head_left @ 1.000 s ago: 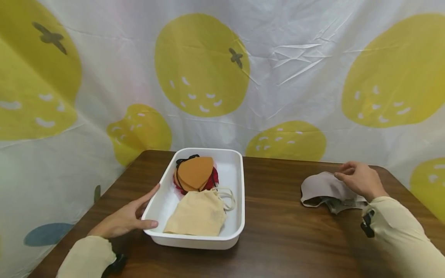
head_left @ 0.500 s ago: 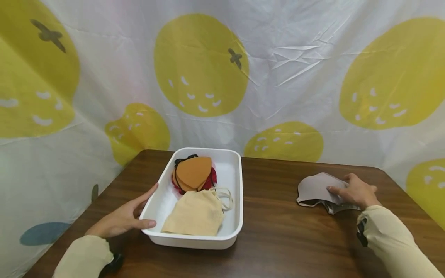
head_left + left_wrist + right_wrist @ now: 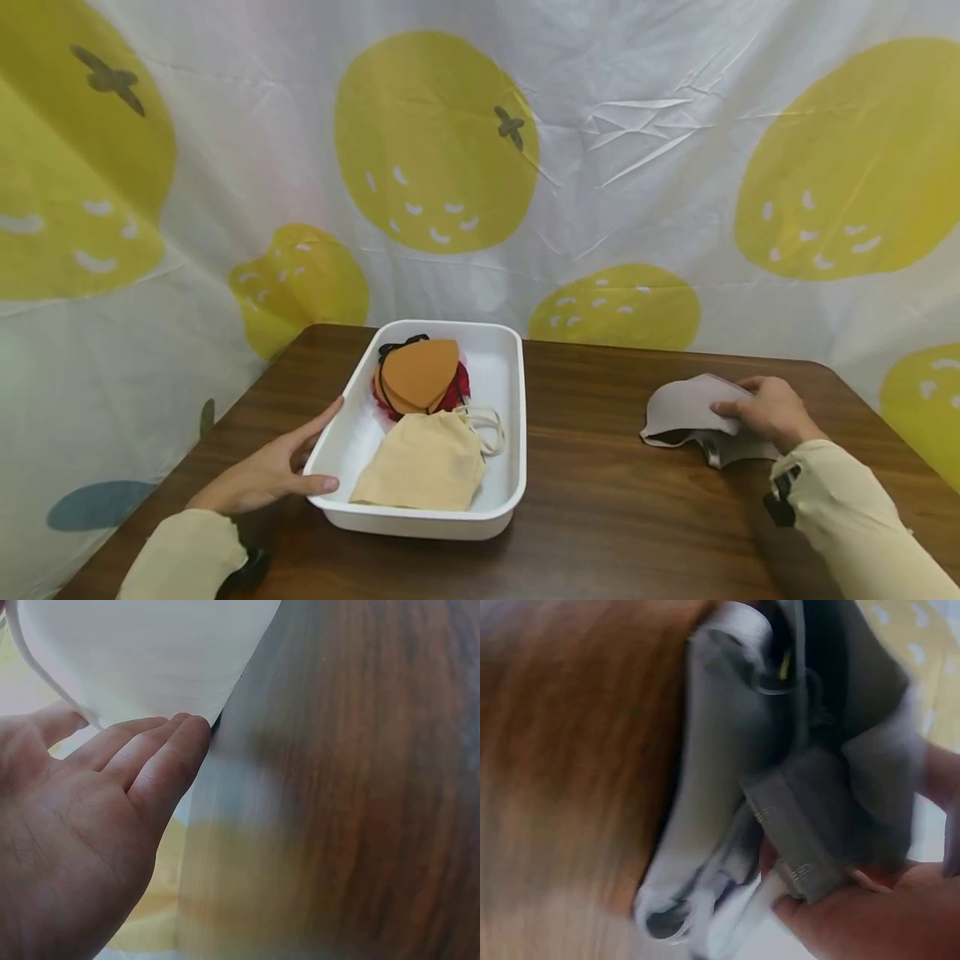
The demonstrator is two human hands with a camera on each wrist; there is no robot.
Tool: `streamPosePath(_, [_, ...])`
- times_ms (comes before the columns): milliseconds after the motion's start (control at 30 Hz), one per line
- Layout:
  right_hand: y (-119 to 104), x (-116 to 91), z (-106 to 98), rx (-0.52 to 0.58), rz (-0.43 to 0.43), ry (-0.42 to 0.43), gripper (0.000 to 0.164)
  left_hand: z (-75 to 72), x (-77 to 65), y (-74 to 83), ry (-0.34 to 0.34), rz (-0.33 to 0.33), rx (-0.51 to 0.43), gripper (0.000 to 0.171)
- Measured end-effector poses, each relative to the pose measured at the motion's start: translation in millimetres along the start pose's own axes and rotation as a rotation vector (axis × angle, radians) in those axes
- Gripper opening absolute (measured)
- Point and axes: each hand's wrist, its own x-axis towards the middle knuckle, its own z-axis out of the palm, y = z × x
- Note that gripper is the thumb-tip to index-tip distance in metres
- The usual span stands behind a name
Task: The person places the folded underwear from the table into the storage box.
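A folded grey-mauve bra (image 3: 686, 406) lies at the right of the table. My right hand (image 3: 776, 411) pinches it at its right side, thumb on the near face. In the right wrist view the bra's hook-and-eye band (image 3: 799, 840) shows close to the thumb, blurred. On the left, my left hand (image 3: 258, 471) rests against a white tray (image 3: 517, 417), its thumb by the near left rim. The left wrist view shows straight fingers (image 3: 161, 754) laid on the tray's outer wall.
Inside the tray lie a beige drawstring bag (image 3: 423, 462) and orange-brown cup-shaped pieces (image 3: 420, 371) with black straps over red fabric (image 3: 456, 390). A lemon-patterned curtain (image 3: 600, 192) hangs behind the dark wooden table (image 3: 600, 517).
My right hand has come down from the bra's top and taken hold of its right side. The bra has shifted slightly. My left hand and the tray have stayed put.
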Motion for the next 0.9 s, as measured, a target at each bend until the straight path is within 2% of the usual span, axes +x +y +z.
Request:
streamPosePath(167, [1.5,0.4,-15.3,0.109,0.024,-0.008,0.066,1.4,0.4,0.0,0.000,-0.002,-0.010,0.112])
streamPosePath(300, [10.4,1.4,-27.1,0.031,-0.007,0.045,0.057,2.2,0.1,0.4,-0.006,-0.003,-0.030,0.112])
streamPosePath(467, [31.8,5.4,-32.4,-0.137,-0.083,0.077,0.050,1.4,-0.1,0.7,0.011,-0.010,-0.017,0.112])
streamPosePath(633, [52.9,9.1,-26.2,-0.268,-0.081,-0.022,0.075,1.0,0.1,0.7,0.016,-0.028,-0.006,0.113])
streamPosePath(700, [57.7,8.9,-23.1,-0.270,-0.077,-0.064,0.085,1.1,0.1,0.7,0.017,-0.030,-0.004,0.113])
streamPosePath(900, [62.7,8.5,-19.2,-0.225,-0.068,-0.155,0.100,1.3,0.5,-0.8,0.016,-0.010,-0.006,0.112])
